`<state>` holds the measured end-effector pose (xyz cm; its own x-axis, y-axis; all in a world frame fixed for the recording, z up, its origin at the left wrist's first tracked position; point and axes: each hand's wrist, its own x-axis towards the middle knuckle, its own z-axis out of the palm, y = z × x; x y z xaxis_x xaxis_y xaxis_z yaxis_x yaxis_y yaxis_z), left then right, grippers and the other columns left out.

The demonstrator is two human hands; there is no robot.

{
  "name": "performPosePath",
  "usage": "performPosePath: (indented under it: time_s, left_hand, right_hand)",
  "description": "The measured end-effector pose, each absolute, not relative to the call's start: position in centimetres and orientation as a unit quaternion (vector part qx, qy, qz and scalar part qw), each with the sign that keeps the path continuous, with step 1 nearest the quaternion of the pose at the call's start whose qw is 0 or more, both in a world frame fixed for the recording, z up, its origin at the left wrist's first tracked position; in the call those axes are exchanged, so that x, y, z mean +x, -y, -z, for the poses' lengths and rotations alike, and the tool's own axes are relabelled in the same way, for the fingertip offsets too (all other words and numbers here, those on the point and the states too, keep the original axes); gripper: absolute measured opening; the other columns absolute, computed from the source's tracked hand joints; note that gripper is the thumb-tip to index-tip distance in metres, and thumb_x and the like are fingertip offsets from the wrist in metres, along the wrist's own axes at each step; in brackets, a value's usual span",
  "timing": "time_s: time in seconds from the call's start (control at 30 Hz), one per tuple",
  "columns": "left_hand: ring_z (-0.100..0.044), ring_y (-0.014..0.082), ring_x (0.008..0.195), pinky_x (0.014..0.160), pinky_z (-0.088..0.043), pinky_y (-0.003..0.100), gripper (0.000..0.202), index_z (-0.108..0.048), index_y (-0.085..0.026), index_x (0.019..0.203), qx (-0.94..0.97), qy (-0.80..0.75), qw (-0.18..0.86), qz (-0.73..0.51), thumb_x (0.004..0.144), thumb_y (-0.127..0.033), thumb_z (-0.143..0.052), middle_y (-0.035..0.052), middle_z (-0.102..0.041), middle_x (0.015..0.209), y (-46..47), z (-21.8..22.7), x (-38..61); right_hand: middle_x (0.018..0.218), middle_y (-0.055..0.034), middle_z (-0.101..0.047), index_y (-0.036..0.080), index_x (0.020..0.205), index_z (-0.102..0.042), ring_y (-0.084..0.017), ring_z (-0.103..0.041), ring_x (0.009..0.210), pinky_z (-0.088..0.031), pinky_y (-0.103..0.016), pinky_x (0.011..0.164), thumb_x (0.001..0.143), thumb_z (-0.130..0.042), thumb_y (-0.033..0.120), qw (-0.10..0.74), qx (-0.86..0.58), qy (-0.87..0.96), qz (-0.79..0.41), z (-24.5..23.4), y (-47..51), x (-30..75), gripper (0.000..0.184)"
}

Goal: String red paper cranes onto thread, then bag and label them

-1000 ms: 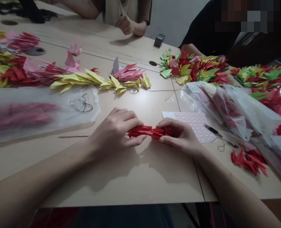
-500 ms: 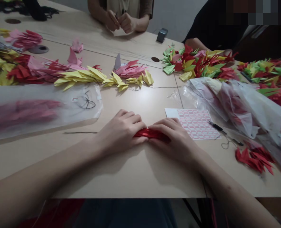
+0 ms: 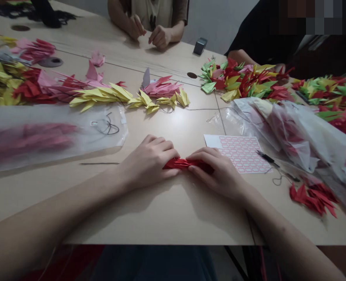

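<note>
A tight bundle of red folded paper cranes (image 3: 184,164) lies across the table in front of me, its ends held between my hands. My left hand (image 3: 148,162) grips the left end, fingers curled over the paper. My right hand (image 3: 216,171) presses on the right end, covering part of the bundle. Both hands rest close together on the pale wooden table (image 3: 155,218), and their fingers hide much of the red paper.
To the right lie a pink-bordered label sheet (image 3: 237,154), a black-handled tool (image 3: 266,157), loose red cranes (image 3: 313,199) and plastic bags (image 3: 290,132). Strung yellow cranes (image 3: 102,93) and a bagged pink string (image 3: 29,140) lie ahead-left. A co-worker's hands (image 3: 148,35) rest across the table.
Since a second ago, my hands have closed in over the red bundle, hiding more of it. The co-worker's hands have come together, then parted slightly. The view has shifted a little.
</note>
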<state>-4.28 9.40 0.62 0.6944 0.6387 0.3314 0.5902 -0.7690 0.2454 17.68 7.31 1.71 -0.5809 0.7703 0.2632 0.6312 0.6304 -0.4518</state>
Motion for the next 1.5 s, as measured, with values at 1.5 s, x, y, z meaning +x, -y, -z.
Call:
performPosePath:
  time_s: [1.5]
  left_hand:
    - [-0.057,0.0152,0.081,0.079,-0.039,0.031,0.009,-0.059,-0.016,0.086,0.907,-0.297,0.135,-0.266,0.080,-0.023,-0.057,0.0029,-0.063,0.084,-9.96,-1.54,-4.62]
  right_hand:
    - [0.089,-0.0045,-0.059,0.020,0.088,-0.064,-0.014,-0.057,0.080,-0.046,-0.029,0.073,0.088,-0.051,0.015,0.207,-0.423,0.852,-0.230,-1.62,-7.93,17.76,0.013]
